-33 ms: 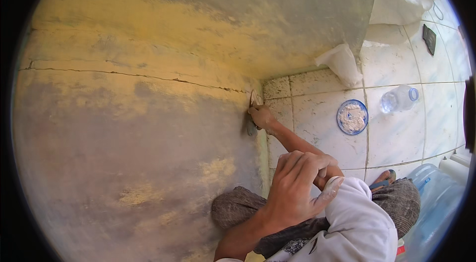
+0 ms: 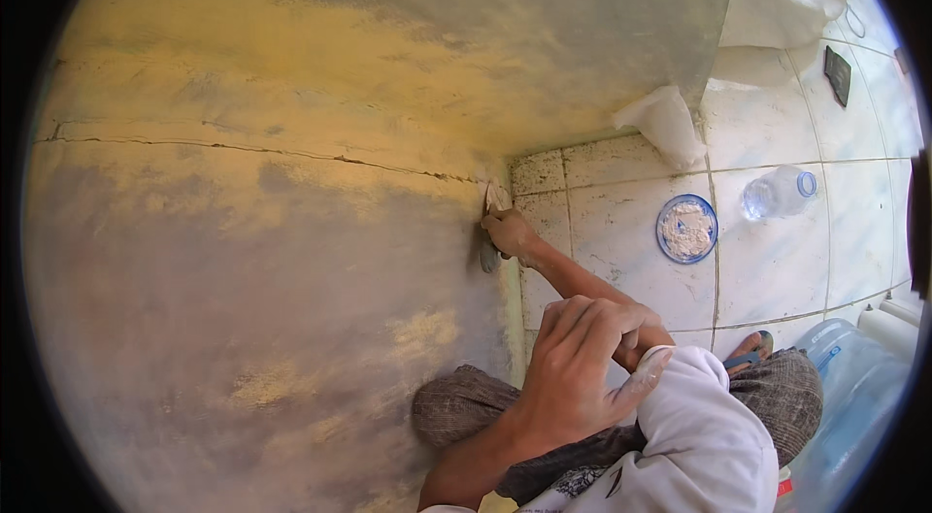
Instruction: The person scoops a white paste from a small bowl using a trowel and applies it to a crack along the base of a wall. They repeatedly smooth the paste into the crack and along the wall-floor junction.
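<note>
A: How far has it got, from where you're standing?

B: Not far, I'd judge. Look at the wall (image 2: 243, 309): the crack (image 2: 340, 160) runs dark and open from the far left almost to the corner. Most of that length looks left to do.

A: And at the corner?

B: That's where the scraper (image 2: 489, 195) is, its blade up by the crack's right-hand end. The blade looks whitish, so perhaps that short bit has been seen to, but the fingers hide too much to be sure.

A: Which hand has it?

B: The right hand (image 2: 509, 232). Its grip is clamped on the scraper, with a grey end poking out below. The left hand (image 2: 578, 358) has its fingers curled in front of the right forearm (image 2: 582, 278); whether it's clasping anything, I can't tell.

A: Any mix left over there?

B: A fair bit of whitish stuff (image 2: 691, 233) in the blue-rimmed dish (image 2: 716, 231), on the tiled floor (image 2: 636, 198) near the clear bottle (image 2: 769, 197).
</note>
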The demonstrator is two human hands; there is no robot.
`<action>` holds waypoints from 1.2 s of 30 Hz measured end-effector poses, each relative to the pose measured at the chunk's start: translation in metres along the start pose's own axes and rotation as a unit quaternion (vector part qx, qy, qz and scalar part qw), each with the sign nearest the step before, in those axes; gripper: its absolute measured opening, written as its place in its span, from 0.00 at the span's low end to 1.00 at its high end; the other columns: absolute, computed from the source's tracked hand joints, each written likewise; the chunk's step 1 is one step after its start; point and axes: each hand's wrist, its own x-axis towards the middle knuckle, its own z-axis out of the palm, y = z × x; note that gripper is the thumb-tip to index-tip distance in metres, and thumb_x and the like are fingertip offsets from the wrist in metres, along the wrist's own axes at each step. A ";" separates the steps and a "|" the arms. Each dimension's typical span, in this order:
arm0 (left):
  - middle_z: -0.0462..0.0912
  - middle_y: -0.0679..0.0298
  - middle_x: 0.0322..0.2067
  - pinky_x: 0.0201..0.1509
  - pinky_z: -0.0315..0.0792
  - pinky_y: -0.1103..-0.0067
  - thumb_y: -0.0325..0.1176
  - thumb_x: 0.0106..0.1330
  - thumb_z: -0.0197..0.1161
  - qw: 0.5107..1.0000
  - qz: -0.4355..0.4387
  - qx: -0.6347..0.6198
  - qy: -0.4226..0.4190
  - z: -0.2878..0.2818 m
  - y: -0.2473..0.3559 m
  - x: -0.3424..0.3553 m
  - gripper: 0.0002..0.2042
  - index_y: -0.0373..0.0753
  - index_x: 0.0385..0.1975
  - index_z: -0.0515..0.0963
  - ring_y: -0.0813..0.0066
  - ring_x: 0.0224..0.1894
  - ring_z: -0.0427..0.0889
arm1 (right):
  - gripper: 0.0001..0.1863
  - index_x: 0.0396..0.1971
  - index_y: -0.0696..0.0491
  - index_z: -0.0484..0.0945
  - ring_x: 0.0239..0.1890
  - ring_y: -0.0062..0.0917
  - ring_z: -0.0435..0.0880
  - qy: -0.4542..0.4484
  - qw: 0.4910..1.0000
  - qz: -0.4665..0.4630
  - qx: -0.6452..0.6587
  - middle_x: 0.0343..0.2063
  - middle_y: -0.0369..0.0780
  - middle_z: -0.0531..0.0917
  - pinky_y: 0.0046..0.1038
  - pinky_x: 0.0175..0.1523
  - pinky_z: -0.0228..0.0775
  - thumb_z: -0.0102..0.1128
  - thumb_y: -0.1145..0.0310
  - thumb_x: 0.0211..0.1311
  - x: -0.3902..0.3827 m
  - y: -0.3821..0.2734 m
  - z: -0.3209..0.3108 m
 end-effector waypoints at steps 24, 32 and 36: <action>0.77 0.66 0.34 0.48 0.67 0.68 0.32 0.56 0.77 0.997 0.048 -0.009 0.054 -0.010 -0.006 -0.008 0.19 0.39 0.46 0.79 0.65 0.38 0.77 | 0.11 0.31 0.50 0.73 0.11 0.11 0.63 -0.195 0.938 0.098 0.268 0.21 0.43 0.79 0.13 0.10 0.49 0.53 0.61 0.75 0.047 -0.072 -0.059; 0.77 0.64 0.33 0.50 0.67 0.67 0.35 0.57 0.76 0.995 0.091 -0.019 0.043 0.000 0.008 -0.012 0.18 0.37 0.45 0.80 0.63 0.39 0.78 | 0.14 0.38 0.55 0.80 0.15 0.18 0.71 -0.103 0.994 0.024 0.008 0.19 0.38 0.77 0.26 0.18 0.64 0.56 0.59 0.74 -0.020 -0.059 -0.015; 0.79 0.65 0.32 0.49 0.68 0.67 0.35 0.58 0.77 0.994 0.102 -0.030 0.025 0.003 0.012 -0.009 0.18 0.37 0.45 0.80 0.64 0.37 0.78 | 0.18 0.52 0.59 0.81 0.18 0.19 0.72 -0.051 0.998 -0.028 0.031 0.19 0.35 0.75 0.28 0.25 0.68 0.56 0.61 0.74 -0.030 -0.021 -0.023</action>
